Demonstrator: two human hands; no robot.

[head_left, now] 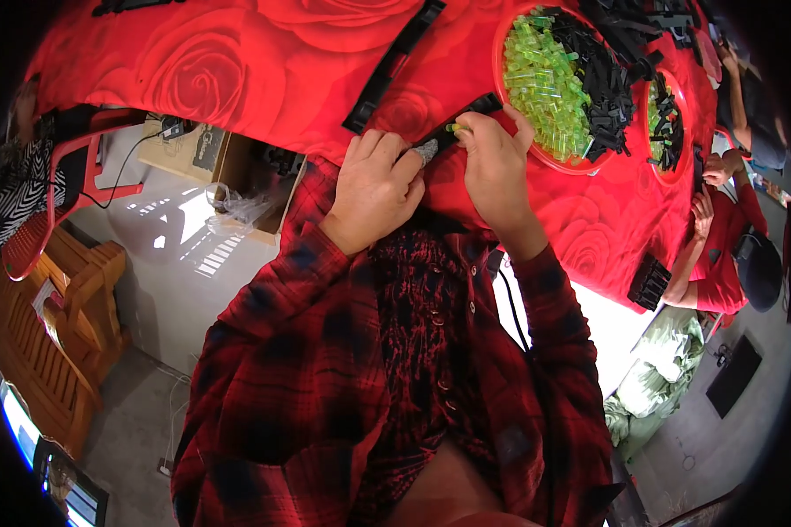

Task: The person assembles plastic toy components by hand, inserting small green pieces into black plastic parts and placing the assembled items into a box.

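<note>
**Yellow-green piece (pixel 453 128) pinched at the black strip (pixel 478 107), left of the large red bowl (pixel 580 169)**

I have the strip just left of the bowl, its far end near the rim. My right hand (pixel 494 162), nearer the bowl, pinches the small piece between thumb and finger over the strip; I cannot tell whether it is seated. My left hand (pixel 373 189), farther from the bowl, is curled on the strip's other end, something grey (pixel 427 152) showing at its fingertips. Inside the bowl I see yellow-green pieces (pixel 540 92) heaped leftward, black pieces (pixel 613 114) rightward. Farther left of the bowl, a second black strip (pixel 394 66) lies on the rose-patterned tabletop (pixel 290 79). Right of the bowl stands a smaller red bowl (pixel 668 180); beyond it sits a co-worker (pixel 722 250) in red.
</note>
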